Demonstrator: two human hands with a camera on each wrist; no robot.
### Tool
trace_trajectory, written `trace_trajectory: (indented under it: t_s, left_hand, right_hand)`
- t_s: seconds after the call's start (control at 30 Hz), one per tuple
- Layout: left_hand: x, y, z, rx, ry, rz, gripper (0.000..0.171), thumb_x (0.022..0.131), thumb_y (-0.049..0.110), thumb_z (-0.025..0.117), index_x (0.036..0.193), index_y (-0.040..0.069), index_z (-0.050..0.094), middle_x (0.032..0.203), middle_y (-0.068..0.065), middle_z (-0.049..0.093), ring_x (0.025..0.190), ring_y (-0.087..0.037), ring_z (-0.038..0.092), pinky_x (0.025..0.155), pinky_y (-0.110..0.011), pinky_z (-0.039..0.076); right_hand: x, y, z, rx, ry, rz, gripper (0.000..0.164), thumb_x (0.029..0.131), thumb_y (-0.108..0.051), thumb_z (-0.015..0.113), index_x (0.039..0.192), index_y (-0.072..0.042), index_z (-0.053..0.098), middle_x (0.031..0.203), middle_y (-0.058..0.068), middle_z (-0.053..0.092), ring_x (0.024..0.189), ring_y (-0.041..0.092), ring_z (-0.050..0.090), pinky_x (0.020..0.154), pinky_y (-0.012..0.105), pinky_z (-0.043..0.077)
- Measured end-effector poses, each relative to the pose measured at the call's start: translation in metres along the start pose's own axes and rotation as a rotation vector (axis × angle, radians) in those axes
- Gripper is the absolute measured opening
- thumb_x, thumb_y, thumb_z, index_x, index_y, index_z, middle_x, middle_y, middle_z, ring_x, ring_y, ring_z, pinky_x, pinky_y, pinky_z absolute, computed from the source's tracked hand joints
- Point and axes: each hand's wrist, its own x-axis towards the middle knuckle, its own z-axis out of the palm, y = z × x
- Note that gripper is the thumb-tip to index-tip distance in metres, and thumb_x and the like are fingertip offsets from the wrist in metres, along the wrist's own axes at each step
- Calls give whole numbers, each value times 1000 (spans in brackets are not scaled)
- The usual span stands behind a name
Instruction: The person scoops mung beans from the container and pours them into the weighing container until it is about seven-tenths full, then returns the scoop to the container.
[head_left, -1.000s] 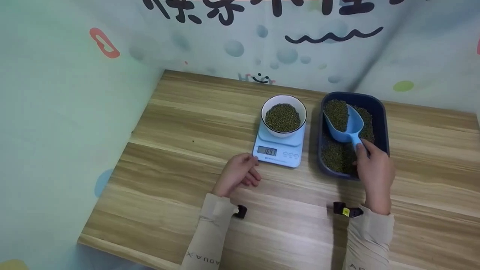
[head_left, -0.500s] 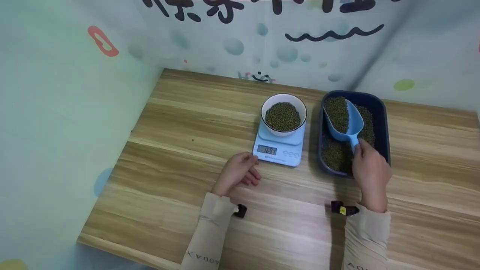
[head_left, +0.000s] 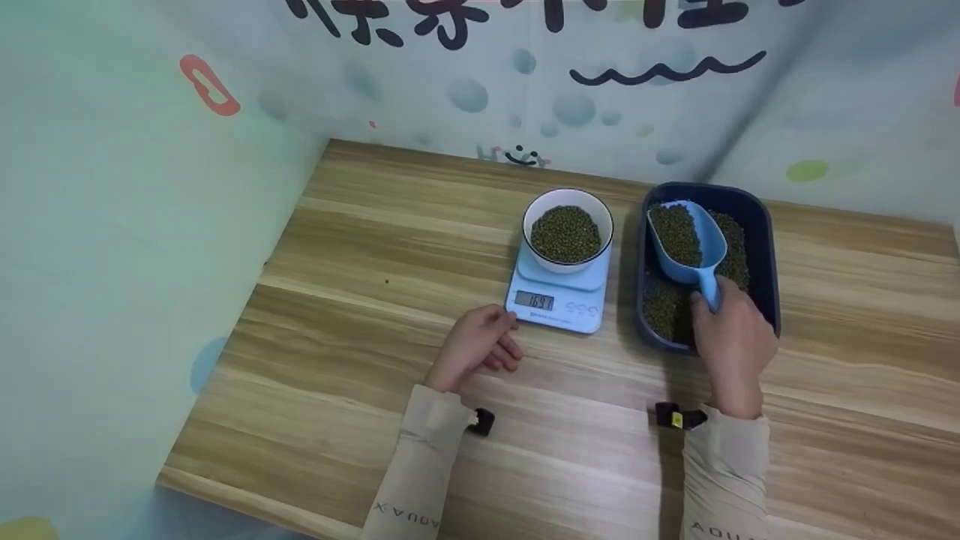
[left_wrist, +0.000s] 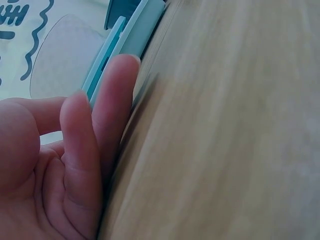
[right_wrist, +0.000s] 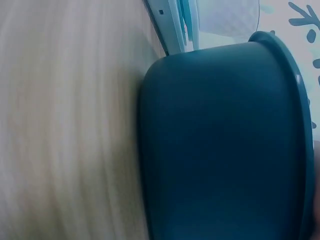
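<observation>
My right hand grips the handle of a blue scoop, which lies tilted over the dark blue tub. Green mung beans fill the scoop's left side, and more beans lie in the tub beneath. A white bowl with a dark rim, partly filled with mung beans, stands on a light blue kitchen scale; its display appears to read 169.1. At the scale's front left corner rests my left hand, fingers loosely bent and holding nothing. In the right wrist view the tub's wall hides most of that hand.
The wooden table meets a printed cloth backdrop behind the scale and tub. Another pale wall stands along the left edge. A tiny dark speck lies left of the scale.
My right hand has shifted slightly left along with its forearm, and the scoop has turned a little over the tub. The left hand, bowl and scale look the same.
</observation>
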Motion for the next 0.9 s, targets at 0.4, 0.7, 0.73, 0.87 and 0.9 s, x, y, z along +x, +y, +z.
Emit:
trace_trajectory:
  t_s: [0.4, 0.7, 0.73, 0.87, 0.9]
  left_hand:
    - [0, 0, 0, -6, 1, 7, 33, 93, 35, 46, 96, 3, 55, 72, -16, 65, 61, -28, 65, 48, -30, 51]
    - [-1, 0, 0, -12, -2, 5, 31, 93, 34, 46, 95, 4, 55, 72, -15, 65, 62, -28, 65, 47, -28, 51]
    - [-1, 0, 0, -10, -2, 5, 31, 93, 34, 46, 96, 4, 55, 72, -15, 65, 62, -28, 65, 47, -28, 51]
    - [-1, 0, 1, -5, 0, 3, 32, 93, 34, 46, 95, 4, 56, 72, -15, 65, 61, -28, 65, 47, -29, 51]
    - [-1, 1, 1, -4, 0, 2, 32, 93, 34, 46, 95, 4, 56, 72, -15, 65, 61, -28, 65, 47, -29, 51]
  right_hand:
    - [-1, 1, -10, 106, 6, 2, 42, 90, -34, 51, 124, -10, 52, 95, 15, 60, 81, 35, 55, 58, 43, 37]
    - [-1, 6, -18, 201, 27, 32, 43, 90, -34, 50, 126, -11, 50, 95, 16, 59, 78, 33, 53, 59, 37, 34]
    - [-1, 6, -19, 205, 29, 34, 44, 90, -34, 50, 127, -10, 50, 95, 17, 59, 77, 33, 53, 58, 37, 34]
    - [-2, 8, -24, 220, 48, 40, 45, 89, -35, 51, 128, -12, 49, 95, 17, 60, 74, 33, 52, 57, 36, 33]
    - [-2, 8, -26, 225, 54, 39, 45, 89, -35, 51, 128, -12, 49, 95, 17, 60, 74, 33, 52, 57, 36, 33]
